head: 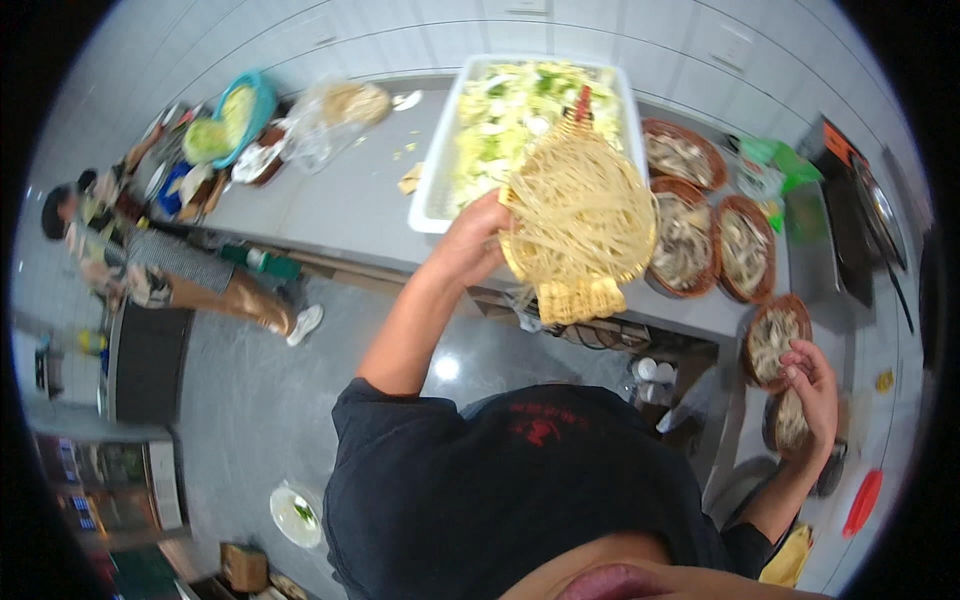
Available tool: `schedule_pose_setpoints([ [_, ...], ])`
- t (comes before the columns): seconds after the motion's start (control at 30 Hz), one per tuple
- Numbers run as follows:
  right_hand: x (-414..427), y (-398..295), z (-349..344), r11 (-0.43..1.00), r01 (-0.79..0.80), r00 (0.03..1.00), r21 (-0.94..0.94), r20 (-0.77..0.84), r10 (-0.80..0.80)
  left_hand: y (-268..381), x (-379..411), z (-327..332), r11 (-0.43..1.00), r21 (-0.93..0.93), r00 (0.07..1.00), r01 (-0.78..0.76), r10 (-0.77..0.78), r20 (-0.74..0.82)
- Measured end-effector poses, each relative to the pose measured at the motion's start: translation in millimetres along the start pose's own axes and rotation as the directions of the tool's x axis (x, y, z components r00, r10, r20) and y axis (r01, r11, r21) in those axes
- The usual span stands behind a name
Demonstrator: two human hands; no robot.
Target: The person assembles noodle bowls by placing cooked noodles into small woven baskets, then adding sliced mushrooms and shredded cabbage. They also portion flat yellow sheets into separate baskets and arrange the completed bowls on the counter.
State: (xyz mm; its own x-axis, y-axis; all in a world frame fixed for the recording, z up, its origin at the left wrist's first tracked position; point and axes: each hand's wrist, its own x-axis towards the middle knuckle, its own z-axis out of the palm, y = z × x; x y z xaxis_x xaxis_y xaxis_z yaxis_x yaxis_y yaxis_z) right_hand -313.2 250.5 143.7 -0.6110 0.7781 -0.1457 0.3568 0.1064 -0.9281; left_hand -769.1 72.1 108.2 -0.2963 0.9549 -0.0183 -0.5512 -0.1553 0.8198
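My left hand (474, 238) grips the left edge of a yellow woven basket (581, 301), held up over the counter's front edge. Pale, flat noodles (585, 210) fill it, and a red piece sticks up at its far end. Behind the basket, partly covered by it, stands a white plastic crate (429, 214) of chopped cabbage (487, 150). My right hand (814, 394) hovers at the right with loosely curled fingers and nothing visible in it. Below its fingertips is a brown oval basket (804, 309) of greyish strips, apparently mushrooms. Another brown basket (787, 424) is partly hidden behind that hand.
More brown baskets (746, 247) stand right of the crate, near a green plastic bag (791, 166) and a metal container (814, 240). Leftward lie a clear bag (322, 124) and a blue colander (259, 97) with cabbage. A co-worker (150, 247) stands at the far left.
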Motion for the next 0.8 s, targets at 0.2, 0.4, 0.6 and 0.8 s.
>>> schedule_pose_setpoints([
  [0.2, 95, -24, 28, 0.996, 0.084, 0.979, 0.042, 0.185, -0.090, 61, -37, -94, 0.983, 0.061, 0.950, -0.175, 0.185, -0.251],
  [0.4, 138, -35, 69, 0.995, 0.089, 0.955, 0.052, 0.280, -0.100, 94, -68, -188, 0.968, 0.089, 0.767, -0.235, 0.241, -0.595],
  [0.6, 141, -37, 86, 0.990, 0.067, 0.988, 0.122, 0.129, -0.083, 90, -65, -327, 0.947, 0.053, 0.608, -0.316, 0.245, -0.756],
  [0.8, 132, -22, 114, 0.996, 0.033, 0.997, 0.082, -0.076, -0.027, 100, -56, -395, 0.948, 0.059, 0.443, -0.312, 0.200, -0.874],
])
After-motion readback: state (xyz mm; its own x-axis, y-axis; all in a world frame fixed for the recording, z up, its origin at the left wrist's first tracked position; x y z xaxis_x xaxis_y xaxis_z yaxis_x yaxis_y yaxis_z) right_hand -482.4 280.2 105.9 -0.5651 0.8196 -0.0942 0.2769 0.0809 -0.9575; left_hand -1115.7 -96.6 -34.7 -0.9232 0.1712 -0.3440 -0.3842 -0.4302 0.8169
